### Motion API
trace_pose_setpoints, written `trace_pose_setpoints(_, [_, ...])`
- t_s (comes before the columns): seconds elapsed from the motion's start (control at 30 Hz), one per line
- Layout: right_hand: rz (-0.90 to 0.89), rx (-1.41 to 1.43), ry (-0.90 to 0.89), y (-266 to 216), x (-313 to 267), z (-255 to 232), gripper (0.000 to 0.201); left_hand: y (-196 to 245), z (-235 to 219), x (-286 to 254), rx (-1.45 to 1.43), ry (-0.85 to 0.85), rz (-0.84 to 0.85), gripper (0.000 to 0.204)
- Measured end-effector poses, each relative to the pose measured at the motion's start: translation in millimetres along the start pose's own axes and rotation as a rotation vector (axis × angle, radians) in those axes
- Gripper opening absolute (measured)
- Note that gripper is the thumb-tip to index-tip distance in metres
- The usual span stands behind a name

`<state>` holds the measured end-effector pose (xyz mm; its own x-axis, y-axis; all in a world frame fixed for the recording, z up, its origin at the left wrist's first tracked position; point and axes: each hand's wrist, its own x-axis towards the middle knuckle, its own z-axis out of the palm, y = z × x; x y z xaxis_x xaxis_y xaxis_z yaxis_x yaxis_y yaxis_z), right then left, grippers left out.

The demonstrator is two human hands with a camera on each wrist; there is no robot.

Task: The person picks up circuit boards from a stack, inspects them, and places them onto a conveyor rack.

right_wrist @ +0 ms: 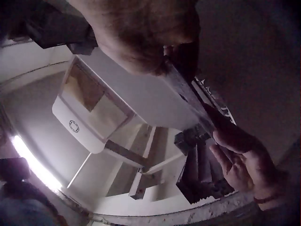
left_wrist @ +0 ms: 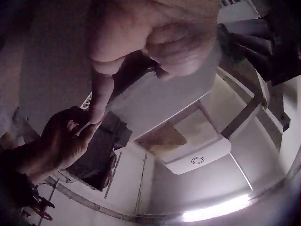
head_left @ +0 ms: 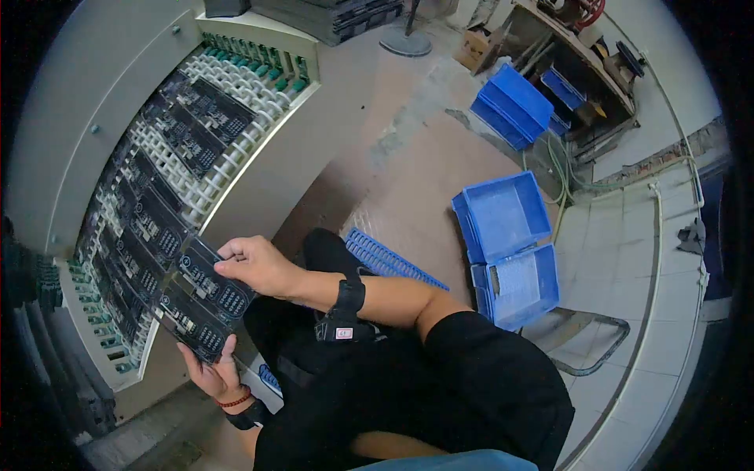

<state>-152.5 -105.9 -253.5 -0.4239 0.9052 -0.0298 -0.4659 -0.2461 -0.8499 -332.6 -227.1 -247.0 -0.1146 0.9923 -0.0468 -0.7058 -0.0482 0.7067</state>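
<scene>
A dark printed circuit board [head_left: 203, 302] with white markings is held between both hands at the machine's open side. At its upper right edge, my right hand [head_left: 263, 267] pinches it, thumb lying over the face. My left hand [head_left: 212, 378] holds the lower end, fingers and thumb at the edge. In the right wrist view the board [right_wrist: 188, 96] appears nearly edge-on, spanning the two hands. More dark circuit boards [head_left: 145, 216] lie on white rollers [head_left: 224, 169] just beyond, and the held board overlaps them in the head view.
The pale machine housing [head_left: 271, 169] frames the rollers. Blue plastic bins [head_left: 503, 216] stand on the floor to the right, near a metal-framed stool [head_left: 597, 345]. A blue slotted rack [head_left: 393, 259] lies beyond my knees. Dark stacked trays [head_left: 338, 20] sit at the top.
</scene>
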Motion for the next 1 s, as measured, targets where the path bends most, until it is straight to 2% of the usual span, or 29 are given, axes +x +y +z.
trace_pose_setpoints(0.07, [-0.045,-0.023,-0.018,-0.5,-0.6,-0.4,0.022,-2.2,0.7,1.4,0.006,0.027,0.016,0.040])
trace_pose_setpoints(0.13, [-0.071,-0.069,0.013,-1.4,-4.7,-2.2,0.022,-1.7,4.1,1.8,-0.020,0.161,0.008,0.042])
trace_pose_setpoints(0.2, [-0.116,-0.236,0.019,-11.9,-8.4,-2.3,0.024,-10.5,3.5,-1.9,0.937,0.078,0.228,0.036])
trace_pose_setpoints(0.23, [-0.110,-0.347,0.038,-16.4,-9.7,-3.6,0.025,-4.3,32.5,2.4,0.184,0.207,-0.013,0.033])
trace_pose_setpoints(0.27, [-0.060,-0.380,0.052,-22.8,-11.1,-1.8,0.027,-0.6,33.2,6.0,-0.076,0.270,-0.121,0.033])
trace_pose_setpoints(0.3, [0.004,-0.309,0.077,-22.1,-10.3,-1.0,0.028,-2.4,32.1,5.6,-0.007,0.237,-0.075,0.035])
trace_pose_setpoints(0.33, [-0.036,-0.375,0.034,-3.4,-4.3,-15.3,0.027,-4.2,25.1,6.7,0.007,0.179,-0.065,0.034])
trace_pose_setpoints(0.43, [0.020,-0.218,-0.029,-9.9,-4.0,-14.0,0.023,-1.3,20.3,7.3,-0.099,0.115,-0.015,0.033])
trace_pose_setpoints(0.47, [0.062,-0.289,-0.053,-8.3,-1.7,-21.8,0.024,1.3,19.5,7.1,-0.115,0.090,-0.013,0.033])
trace_pose_setpoints(0.53, [0.086,-0.205,-0.051,-14.4,-0.4,-17.3,0.021,8.4,16.4,4.4,-0.102,0.091,0.026,0.033])
trace_pose_setpoints(0.57, [0.083,-0.200,-0.070,-15.5,-7.1,-31.1,0.021,3.2,22.7,1.4,-0.058,0.084,0.023,0.033])
trace_pose_setpoints(0.67, [0.185,-0.298,-0.125,-11.1,-11.7,-32.4,0.015,9.1,6.8,-4.3,0.001,0.054,0.055,0.031])
trace_pose_setpoints(0.87, [0.123,-0.356,-0.110,-10.9,-20.4,-13.3,0.010,15.0,-0.6,-18.8,0.019,0.141,0.012,0.027])
trace_pose_setpoints(1.0, [0.191,-0.338,-0.115,-11.6,-20.1,-9.3,0.010,16.1,-2.2,-26.0,0.004,0.167,0.015,0.026])
